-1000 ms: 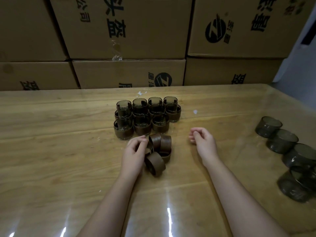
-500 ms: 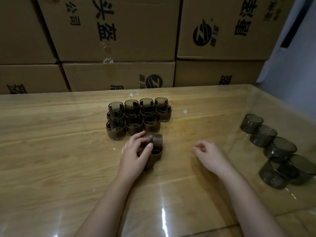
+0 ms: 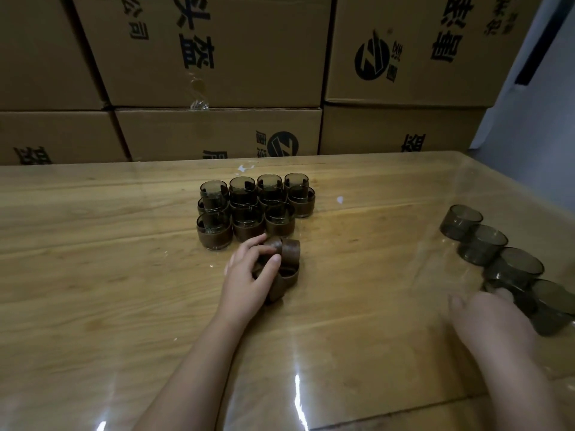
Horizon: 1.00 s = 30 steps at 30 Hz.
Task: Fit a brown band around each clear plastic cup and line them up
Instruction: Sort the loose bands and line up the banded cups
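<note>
Several clear cups wearing brown bands [image 3: 253, 206] stand in tight rows at the table's middle. Just in front of them lies a small heap of loose brown bands [image 3: 287, 267]. My left hand [image 3: 249, 275] rests on that heap, with fingers and thumb curled round one band. At the right, several bare clear cups [image 3: 497, 250] lie in a diagonal row. My right hand [image 3: 485, 315], blurred by motion, reaches the nearest bare cups, its fingertips at one of them; whether it grips a cup I cannot tell.
The wooden table [image 3: 109, 275] is covered by a glossy clear sheet. Stacked cardboard boxes [image 3: 217, 88] form a wall along its far edge. A pale wall [image 3: 535, 98] shows at the far right, beyond the table's right edge.
My right hand has swept from the table's middle over to the bare cups at the right. My left hand has closed round a band in the heap. The view has turned right.
</note>
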Motion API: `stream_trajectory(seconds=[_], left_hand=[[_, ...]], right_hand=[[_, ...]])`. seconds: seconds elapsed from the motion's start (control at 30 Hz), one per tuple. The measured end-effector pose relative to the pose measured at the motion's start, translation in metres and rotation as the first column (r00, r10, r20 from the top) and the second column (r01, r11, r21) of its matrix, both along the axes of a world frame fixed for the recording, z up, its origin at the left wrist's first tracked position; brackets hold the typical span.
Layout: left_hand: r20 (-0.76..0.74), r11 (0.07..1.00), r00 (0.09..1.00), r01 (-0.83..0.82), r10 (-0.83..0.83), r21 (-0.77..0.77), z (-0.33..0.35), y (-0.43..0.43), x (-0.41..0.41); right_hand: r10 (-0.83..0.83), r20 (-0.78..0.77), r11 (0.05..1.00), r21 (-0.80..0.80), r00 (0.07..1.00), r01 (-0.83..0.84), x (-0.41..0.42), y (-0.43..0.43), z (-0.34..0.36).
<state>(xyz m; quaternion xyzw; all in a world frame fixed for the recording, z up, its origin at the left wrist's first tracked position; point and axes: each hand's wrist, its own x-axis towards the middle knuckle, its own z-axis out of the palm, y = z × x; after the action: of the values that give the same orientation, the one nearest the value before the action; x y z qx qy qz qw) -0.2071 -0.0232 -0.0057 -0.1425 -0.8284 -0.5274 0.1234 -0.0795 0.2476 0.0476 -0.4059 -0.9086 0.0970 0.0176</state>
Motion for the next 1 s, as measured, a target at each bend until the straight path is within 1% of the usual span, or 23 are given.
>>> stream_trajectory(seconds=[0.03, 0.07, 0.1, 0.13, 0.17, 0.2, 0.23, 0.27, 0.3, 0.33, 0.37, 0.4, 0.47, 0.53, 0.57, 0.63, 0.7, 0.73, 0.77, 0.83, 0.93, 1.0], left_hand=[[-0.002, 1.0, 1.0, -0.004, 0.004, -0.001, 0.0, 0.001, 0.0], [-0.014, 1.0, 1.0, -0.014, 0.014, -0.013, 0.0, 0.001, 0.0], [-0.04, 0.999, 0.999, -0.031, 0.029, -0.034, 0.0, 0.002, 0.001], [-0.077, 0.997, 0.996, -0.05, 0.046, -0.058, 0.0, 0.001, 0.002], [-0.121, 0.995, 0.991, -0.068, 0.058, -0.078, -0.001, 0.001, 0.003], [-0.169, 0.993, 0.984, -0.079, 0.063, -0.091, -0.001, 0.0, 0.004], [-0.21, 0.991, 0.976, -0.08, 0.057, -0.103, -0.001, 0.0, 0.005], [-0.24, 0.991, 0.97, -0.071, 0.043, -0.112, -0.001, 0.0, 0.006], [-0.259, 0.991, 0.966, -0.06, 0.028, -0.117, -0.002, 0.002, 0.006], [-0.266, 0.992, 0.964, -0.054, 0.022, -0.116, -0.003, 0.003, 0.007], [-0.262, 0.993, 0.965, -0.057, 0.028, -0.104, -0.004, 0.004, 0.007], [-0.25, 0.994, 0.967, -0.069, 0.046, -0.084, -0.004, 0.004, 0.006], [-0.227, 0.994, 0.97, -0.102, 0.088, -0.05, -0.004, 0.0, 0.005], [-0.238, 0.991, 0.965, -0.122, 0.107, -0.048, -0.002, -0.003, 0.004], [-0.249, 0.99, 0.962, -0.127, 0.11, -0.053, -0.001, -0.003, 0.004], [-0.249, 0.989, 0.962, -0.131, 0.112, -0.062, -0.002, 0.0, 0.004], [-0.192, 0.991, 0.975, -0.125, 0.115, -0.04, -0.003, 0.001, 0.004], [-0.163, 0.992, 0.979, -0.125, 0.121, -0.012, -0.003, 0.001, 0.004], [-0.147, 0.992, 0.981, -0.128, 0.13, 0.019, -0.003, 0.0, 0.003], [-0.138, 0.989, 0.98, -0.134, 0.142, 0.067, -0.003, -0.001, 0.003], [-0.131, 0.983, 0.978, -0.146, 0.16, 0.111, -0.002, 0.0, 0.003], [-0.139, 0.981, 0.975, -0.158, 0.172, 0.109, -0.003, -0.001, 0.002]], right_hand=[[0.059, -0.055, 0.998, 0.008, 0.997, -0.059, -0.003, -0.008, 0.002], [0.153, -0.115, 0.988, 0.024, 0.981, -0.151, -0.008, -0.019, 0.004], [0.266, -0.196, 0.964, 0.033, 0.944, -0.265, -0.014, -0.031, 0.005], [0.367, -0.315, 0.924, 0.018, 0.875, -0.381, -0.02, -0.044, 0.006], [0.43, -0.461, 0.871, -0.014, 0.777, -0.491, -0.028, -0.057, 0.008], [0.445, -0.596, 0.809, -0.053, 0.669, -0.585, -0.035, -0.069, 0.01], [0.412, -0.705, 0.734, -0.117, 0.577, -0.668, -0.044, -0.081, 0.013], [0.342, -0.788, 0.633, -0.21, 0.512, -0.745, -0.051, -0.092, 0.016], [0.258, -0.838, 0.501, -0.309, 0.481, -0.808, -0.059, -0.103, 0.017], [0.178, -0.86, 0.365, -0.394, 0.479, -0.843, -0.065, -0.113, 0.018], [0.122, -0.859, 0.264, -0.455, 0.498, -0.85, -0.071, -0.122, 0.016], [0.098, -0.853, 0.212, -0.486, 0.513, -0.848, -0.075, -0.129, 0.013], [0.083, -0.862, 0.192, -0.479, 0.5, -0.857, -0.079, -0.138, 0.004], [0.031, -0.896, 0.195, -0.429, 0.442, -0.882, -0.078, -0.141, -0.01], [0.003, -0.914, 0.219, -0.394, 0.405, -0.893, -0.078, -0.141, -0.017], [-0.004, -0.949, 0.332, -0.299, 0.315, -0.895, -0.077, -0.138, -0.029], [0.067, -0.967, 0.446, -0.191, 0.246, -0.874, -0.078, -0.132, -0.039], [0.118, -0.966, 0.471, -0.15, 0.231, -0.869, -0.078, -0.128, -0.043], [0.159, -0.959, 0.471, -0.133, 0.232, -0.872, -0.08, -0.125, -0.046], [0.184, -0.945, 0.414, -0.176, 0.271, -0.893, -0.082, -0.123, -0.052], [0.159, -0.932, 0.303, -0.268, 0.326, -0.914, -0.083, -0.13, -0.056], [0.148, -0.924, 0.264, -0.307, 0.352, -0.915, -0.082, -0.134, -0.056]])
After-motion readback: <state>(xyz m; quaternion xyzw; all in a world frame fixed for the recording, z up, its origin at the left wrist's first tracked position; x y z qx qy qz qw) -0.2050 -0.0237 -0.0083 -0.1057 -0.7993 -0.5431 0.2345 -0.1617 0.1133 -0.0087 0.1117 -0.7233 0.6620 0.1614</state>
